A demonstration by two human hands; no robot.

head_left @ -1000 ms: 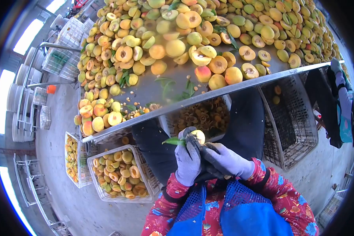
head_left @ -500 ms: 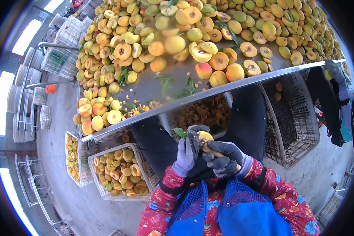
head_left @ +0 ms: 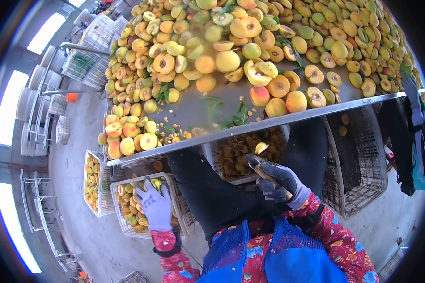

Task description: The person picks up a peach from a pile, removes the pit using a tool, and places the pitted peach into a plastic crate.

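Observation:
My left hand (head_left: pixel 156 207), in a grey-purple glove, reaches over a white crate (head_left: pixel 120 221) of yellow peach halves (head_left: pixel 128 194). Its fingers are spread, with a yellow-green piece of fruit (head_left: pixel 157 183) at their tips. Closed around a slim wooden-handled tool (head_left: pixel 268 173) is my right hand (head_left: pixel 281 181), gloved the same way; the tool's working end is hard to make out. Just beyond its fingertips shows a pale yellow piece (head_left: pixel 261 148), above a crate (head_left: pixel 211 155) of brownish pits and scraps (head_left: pixel 231 158) between my knees.
A metal table (head_left: pixel 184 106) with a raised edge (head_left: pixel 269 123) stands in front, heaped with whole and cut peaches (head_left: pixel 208 61). At right is a dark-stained crate (head_left: pixel 363 174). Another fruit crate (head_left: pixel 90 188) stands at left, beyond it stacked baskets (head_left: pixel 87 45) and metal rails (head_left: pixel 45 221).
My left hand has left my right hand and moved left to the crate of peach halves. The half peach held between both hands has left my right hand, which stays around the tool.

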